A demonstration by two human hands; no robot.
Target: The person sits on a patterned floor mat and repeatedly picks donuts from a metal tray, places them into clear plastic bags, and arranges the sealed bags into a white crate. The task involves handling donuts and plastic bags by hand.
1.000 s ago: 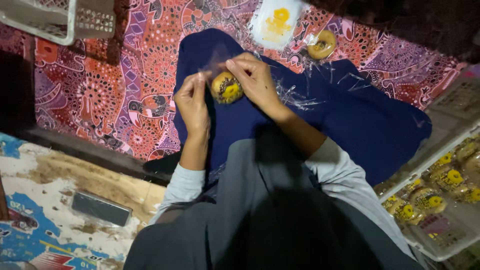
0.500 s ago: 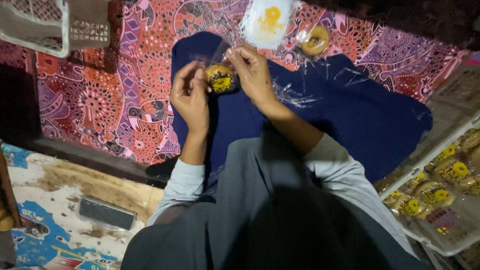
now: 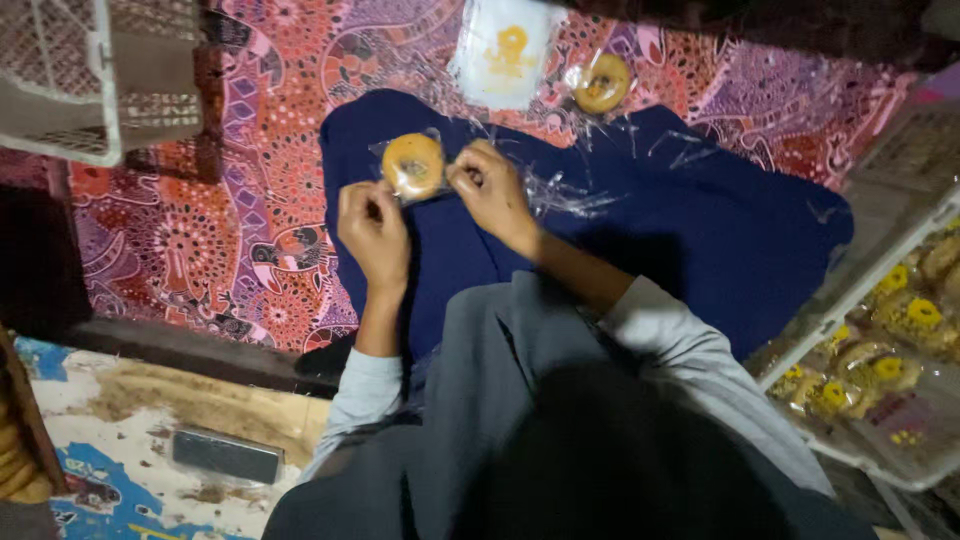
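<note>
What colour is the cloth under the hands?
Dark blue cloth, plain, seen in the head view; it lies on a red patterned mat.

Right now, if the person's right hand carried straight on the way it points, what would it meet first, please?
The right hand points up and left, already pinching the clear wrapper of the ring-shaped pastry. That pastry comes first; beyond it lies the dark blue cloth. Depth is hard to judge here.

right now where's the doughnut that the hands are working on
In the head view the wrapped doughnut sits upper centre over the dark blue cloth, pinched between the left hand and the right hand.
</note>
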